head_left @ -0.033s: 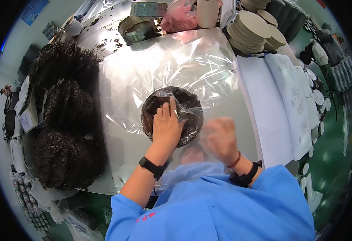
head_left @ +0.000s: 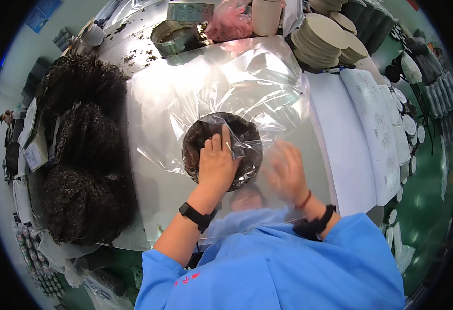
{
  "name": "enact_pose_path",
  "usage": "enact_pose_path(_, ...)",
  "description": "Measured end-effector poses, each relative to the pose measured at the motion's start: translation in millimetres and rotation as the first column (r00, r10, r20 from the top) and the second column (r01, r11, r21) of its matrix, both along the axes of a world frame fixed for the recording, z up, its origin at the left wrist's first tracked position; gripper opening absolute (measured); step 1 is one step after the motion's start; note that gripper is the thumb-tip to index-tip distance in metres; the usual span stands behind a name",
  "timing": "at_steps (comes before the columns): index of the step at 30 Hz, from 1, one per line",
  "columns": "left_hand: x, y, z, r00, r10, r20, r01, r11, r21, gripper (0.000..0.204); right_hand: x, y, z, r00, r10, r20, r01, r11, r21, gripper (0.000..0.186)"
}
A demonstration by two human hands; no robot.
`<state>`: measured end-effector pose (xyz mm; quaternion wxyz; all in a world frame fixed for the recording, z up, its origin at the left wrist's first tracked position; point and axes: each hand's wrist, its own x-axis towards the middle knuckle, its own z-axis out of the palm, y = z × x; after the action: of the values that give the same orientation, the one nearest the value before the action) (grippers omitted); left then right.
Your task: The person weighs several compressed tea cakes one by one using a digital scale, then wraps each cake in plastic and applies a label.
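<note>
A round, dark brown-black cake [head_left: 248,135], which looks like dried seaweed, lies at the middle of the work surface under crinkled clear plastic film [head_left: 252,82]. My left hand [head_left: 217,168] lies on the film over the cake, its fingers stretched forward and the index finger reaching farthest. Just right of the cake, my right hand [head_left: 287,173] is raised with its fingers apart and somewhat blurred. Nothing shows in it. The film spreads out beyond the cake, mostly toward the far side and to the right.
Tall stacks of similar dark, fibrous rounds [head_left: 84,204] stand along the left. At the back are a metal ring [head_left: 177,39], a pink plastic bag [head_left: 230,20] and stacks of pale round discs [head_left: 319,41]. White printed sheets [head_left: 363,134] lie on the right.
My right hand has shifted slightly, its fingers loosening from a curled shape and spreading. My left hand and the cake sit a touch farther right in the picture.
</note>
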<state>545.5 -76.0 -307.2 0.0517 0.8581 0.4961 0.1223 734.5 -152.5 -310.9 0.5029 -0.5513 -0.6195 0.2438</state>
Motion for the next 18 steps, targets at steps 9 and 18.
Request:
enact_pose_path(9, 6, -17, -16, 0.975, -0.194, 0.106, 0.219, 0.908, -0.358, 0.053, -36, 20, 38, 0.877, -0.027, 0.479, -0.077, 0.977, 0.197, 0.046)
enact_pose_path(18, -84, -113, -17, 0.758, -0.622, 0.197, 0.652, 0.731, -0.203, 0.045, -28, 7, 0, 0.667, 0.143, 0.731, -0.198, 0.98, -0.012, 0.033)
